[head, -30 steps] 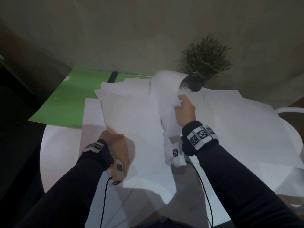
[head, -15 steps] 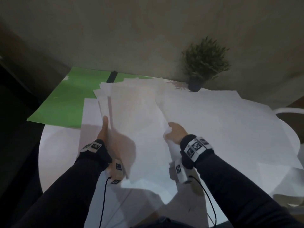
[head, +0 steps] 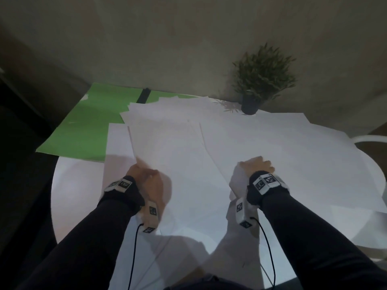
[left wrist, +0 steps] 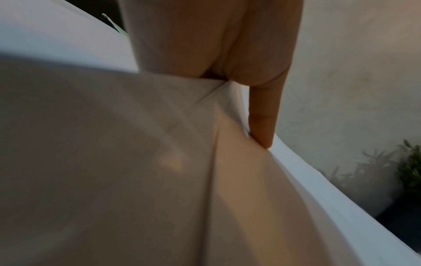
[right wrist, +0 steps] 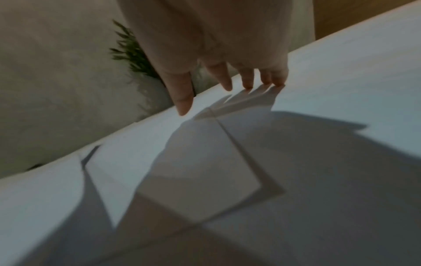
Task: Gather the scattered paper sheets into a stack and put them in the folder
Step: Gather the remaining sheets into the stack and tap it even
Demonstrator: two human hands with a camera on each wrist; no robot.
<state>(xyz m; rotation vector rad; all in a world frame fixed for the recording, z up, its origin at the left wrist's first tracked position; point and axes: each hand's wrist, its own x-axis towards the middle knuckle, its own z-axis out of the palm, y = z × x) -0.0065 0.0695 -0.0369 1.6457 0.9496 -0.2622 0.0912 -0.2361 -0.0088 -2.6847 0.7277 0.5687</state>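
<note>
Several paper sheets [head: 167, 147] overlap the open green folder [head: 88, 122].

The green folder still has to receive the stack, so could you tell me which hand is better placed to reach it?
Probably the left hand: the green folder lies on its side.

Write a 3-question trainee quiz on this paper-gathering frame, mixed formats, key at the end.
1. True or false: the green folder lies at the far left of the table, partly under the paper sheets.
2. Multiple choice: the potted plant stands A) near edge, B) far side beside the wall, C) on the folder.
3. Fill in: the right hand rests on the sheets with its fingers ____.

Key: 1 true; 2 B; 3 straight. The left hand holds the pile's left edge.
</note>
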